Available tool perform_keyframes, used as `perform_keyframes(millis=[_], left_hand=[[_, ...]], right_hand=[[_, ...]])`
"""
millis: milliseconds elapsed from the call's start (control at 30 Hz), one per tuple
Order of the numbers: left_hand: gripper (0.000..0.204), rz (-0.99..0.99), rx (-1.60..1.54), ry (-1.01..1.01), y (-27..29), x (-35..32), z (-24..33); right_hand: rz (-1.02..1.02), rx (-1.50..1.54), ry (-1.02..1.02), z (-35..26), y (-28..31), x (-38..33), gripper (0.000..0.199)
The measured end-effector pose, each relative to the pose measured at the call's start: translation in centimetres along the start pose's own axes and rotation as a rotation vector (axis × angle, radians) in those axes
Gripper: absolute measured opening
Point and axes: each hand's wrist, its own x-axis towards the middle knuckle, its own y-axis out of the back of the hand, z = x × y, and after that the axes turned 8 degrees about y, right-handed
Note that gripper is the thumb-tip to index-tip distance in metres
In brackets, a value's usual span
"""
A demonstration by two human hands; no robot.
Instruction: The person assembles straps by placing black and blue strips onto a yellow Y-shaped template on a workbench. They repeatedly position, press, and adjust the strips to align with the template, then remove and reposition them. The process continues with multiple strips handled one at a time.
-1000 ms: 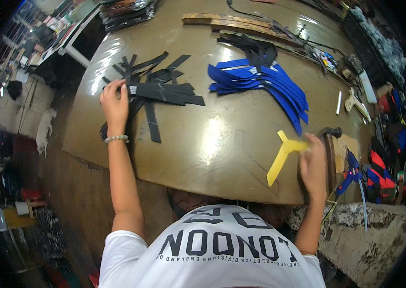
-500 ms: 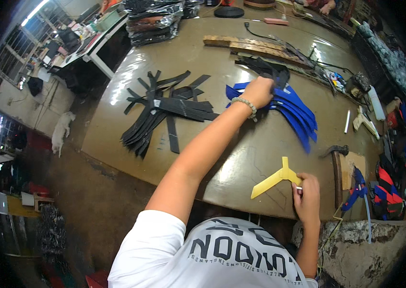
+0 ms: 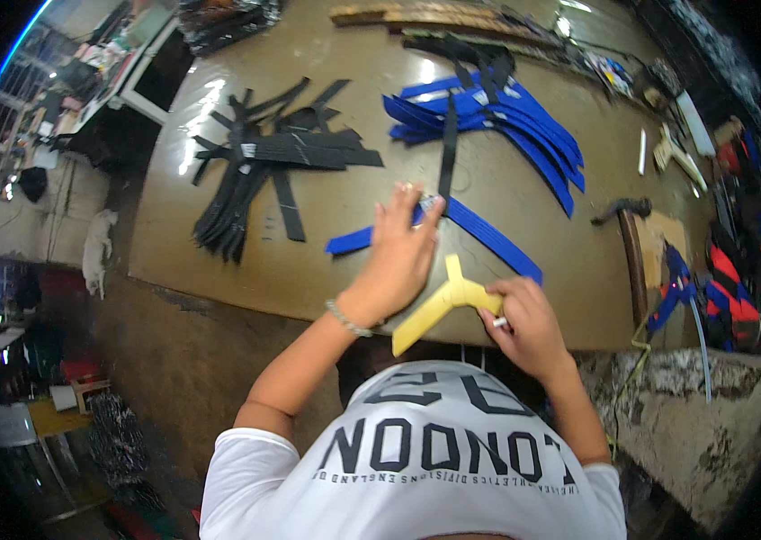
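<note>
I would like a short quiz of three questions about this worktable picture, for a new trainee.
1. True or false: the left hand lies flat on a blue curved strip on the table.
2. What does the right hand hold? A) a hammer B) a yellow Y-shaped template C) a black strip
3. Fill in: the pile of black strips lies to the person's ______ of the stack of blue strips.

Key: 1 true; 2 B; 3 left.
</note>
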Motion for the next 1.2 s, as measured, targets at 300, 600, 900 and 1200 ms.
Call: perform_keyframes(millis=[300,600,900,1200], left_hand=[[0.018,0.303,-0.226,0.029,3.3,-1.6,-0.8],[0.024,0.200,-0.131,-0.002,1.4,-4.1,-1.7],[0.028,0.239,-0.220,-0.023,0.4,-4.0,-2.8],[0.019,0.097,0.345,-0.033,-1.1,-2.3,2.7]], right_hand=[[0.170,-0.039,-0.131,2.6,-1.8,6.6,0.017],[0.109,-0.147,-0.015,2.7,-3.4,4.3,0.014],[0.160,-0.120,-0.034,2.8,-3.6,4.2,0.016],[0.063,-0.162,0.053,3.3,-2.6,4.8,0.018]])
